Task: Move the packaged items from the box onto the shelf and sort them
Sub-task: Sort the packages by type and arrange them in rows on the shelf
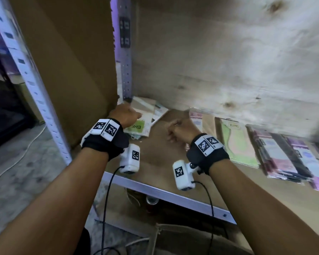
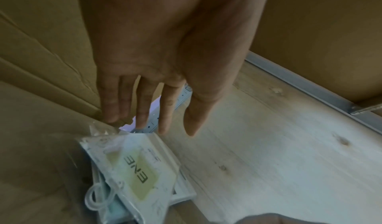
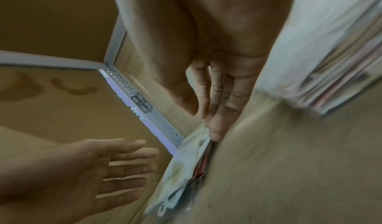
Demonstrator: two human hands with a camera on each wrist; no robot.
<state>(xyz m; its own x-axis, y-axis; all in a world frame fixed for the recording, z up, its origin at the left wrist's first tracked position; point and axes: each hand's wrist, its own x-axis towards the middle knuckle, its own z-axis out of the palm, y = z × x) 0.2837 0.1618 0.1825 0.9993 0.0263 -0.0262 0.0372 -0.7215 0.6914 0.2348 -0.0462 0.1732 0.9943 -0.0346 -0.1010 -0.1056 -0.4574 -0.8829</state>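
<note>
A loose pile of clear-bagged packets (image 1: 144,116) with a green ENE label lies in the shelf's back left corner. My left hand (image 1: 125,115) hovers just over it. In the left wrist view its fingers (image 2: 142,113) are straight and spread above the top packet (image 2: 140,173), holding nothing. My right hand (image 1: 179,131) is to the right of the pile with nothing in it. In the right wrist view its straight fingertips (image 3: 215,132) reach the pile's right edge (image 3: 186,159); whether they touch it I cannot tell. The left hand (image 3: 103,165) shows there with an open palm.
More packets lie in a row on the wooden shelf board (image 1: 164,162) to the right: a green ENE one (image 1: 236,144), then pink and purple ones (image 1: 293,159). A cardboard panel (image 1: 72,70) and a perforated metal post (image 1: 125,52) close the left side. A metal rail (image 1: 164,194) edges the front.
</note>
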